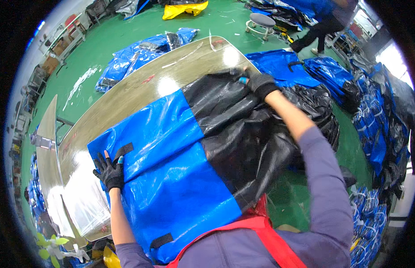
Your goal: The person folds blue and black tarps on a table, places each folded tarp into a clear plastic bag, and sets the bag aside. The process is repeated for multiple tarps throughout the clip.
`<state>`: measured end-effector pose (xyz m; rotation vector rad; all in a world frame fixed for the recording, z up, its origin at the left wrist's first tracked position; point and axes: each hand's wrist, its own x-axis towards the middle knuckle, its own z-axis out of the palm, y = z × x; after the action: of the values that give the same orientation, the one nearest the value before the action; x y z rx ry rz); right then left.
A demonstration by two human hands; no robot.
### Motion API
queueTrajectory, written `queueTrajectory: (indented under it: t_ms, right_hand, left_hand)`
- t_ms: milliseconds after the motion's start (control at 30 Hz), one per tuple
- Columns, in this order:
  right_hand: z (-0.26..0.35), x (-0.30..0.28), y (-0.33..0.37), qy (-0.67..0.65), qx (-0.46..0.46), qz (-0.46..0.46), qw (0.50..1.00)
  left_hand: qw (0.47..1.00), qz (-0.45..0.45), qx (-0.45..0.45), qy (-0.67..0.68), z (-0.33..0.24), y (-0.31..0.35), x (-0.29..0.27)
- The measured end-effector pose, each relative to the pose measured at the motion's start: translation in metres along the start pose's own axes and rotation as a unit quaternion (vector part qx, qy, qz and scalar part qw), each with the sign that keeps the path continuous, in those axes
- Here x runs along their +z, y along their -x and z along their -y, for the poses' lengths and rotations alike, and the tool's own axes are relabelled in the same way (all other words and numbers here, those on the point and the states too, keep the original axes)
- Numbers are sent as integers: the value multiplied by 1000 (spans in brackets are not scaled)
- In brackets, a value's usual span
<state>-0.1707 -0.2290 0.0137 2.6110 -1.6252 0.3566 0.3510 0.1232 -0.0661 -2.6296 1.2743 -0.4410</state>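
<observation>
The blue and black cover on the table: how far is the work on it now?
Done: the blue and black cover lies spread on the table. In hand: the left hand presses flat on its blue end by a black strap, and the right hand grips the far black edge. Left: the black half looks wrinkled and hangs off the table's edge.

My left hand (110, 173) in its black glove lies flat on the blue end of a big blue and black plastic sheet (180, 165). The sheet is spread out on the shiny table and looks crinkly. My right hand (259, 82) grips its black end at the far edge, where the sheet bunches up.
</observation>
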Motion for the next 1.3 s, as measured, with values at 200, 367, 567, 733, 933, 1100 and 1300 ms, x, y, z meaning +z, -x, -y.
queueTrajectory:
  t_ms: [200,367,567,733,933,1100,1300]
  right_hand:
    - [15,-11,21,156,-86,-140,974]
    - [41,-151,126,-324,-303,275,853]
    - [37,-134,236,-12,-329,161,931]
    - [31,-102,116,-139,-229,93,959]
    - [45,-15,41,7,-131,336,933]
    - [22,13,52,-59,-109,251,960]
    - [20,3,39,-112,-96,339,929]
  left_hand:
    - [984,169,59,-12,-34,-29,-85]
    - [753,-24,504,422,-204,-8,-178]
    - [731,41,628,266,-335,66,-175]
    - [718,78,557,409,-299,90,-176]
    - [750,48,591,293,-161,53,-161]
    - [786,336,421,303,79,103,-134]
    - [784,312,-59,534,184,206,-137]
